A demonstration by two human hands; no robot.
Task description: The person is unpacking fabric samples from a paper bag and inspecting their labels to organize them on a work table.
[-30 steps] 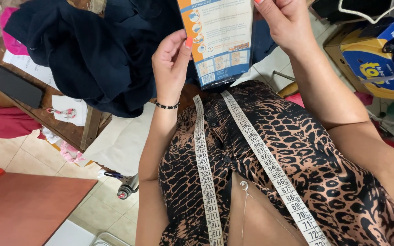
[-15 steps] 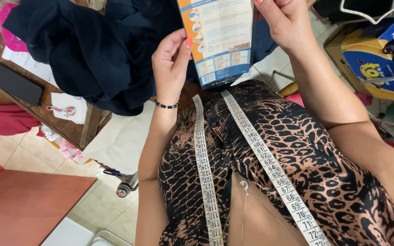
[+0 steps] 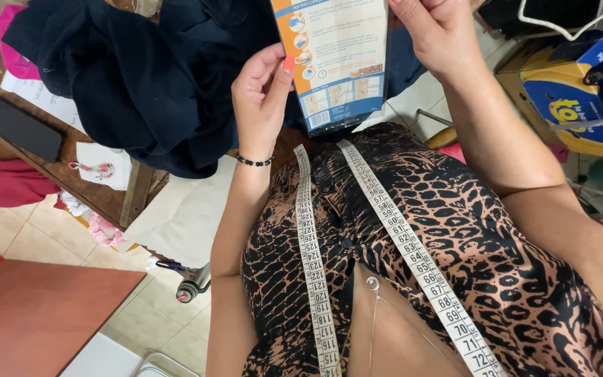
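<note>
the left hand [image 3: 263,98] has its fingers [image 3: 282,70] pressed together in a pinch on the left edge of a printed card package [image 3: 340,63], thumb on the near face and the other fingertips hidden behind it. the right hand [image 3: 437,31] grips the package's right edge near the top of the view, fingers curled shut on it (their tips run out of view). the package is held upright between both hands, above the lap and in front of a heap of dark navy cloth [image 3: 141,77] lying on the wooden table [image 3: 85,185]. a white tape measure [image 3: 392,230] hangs in two strands over the animal-print dress [image 3: 455,230]. a black phone [image 3: 19,126] lies on the table, left of the cloth. against the earlier frames, hands and package have barely shifted; the grip is the same.
</note>
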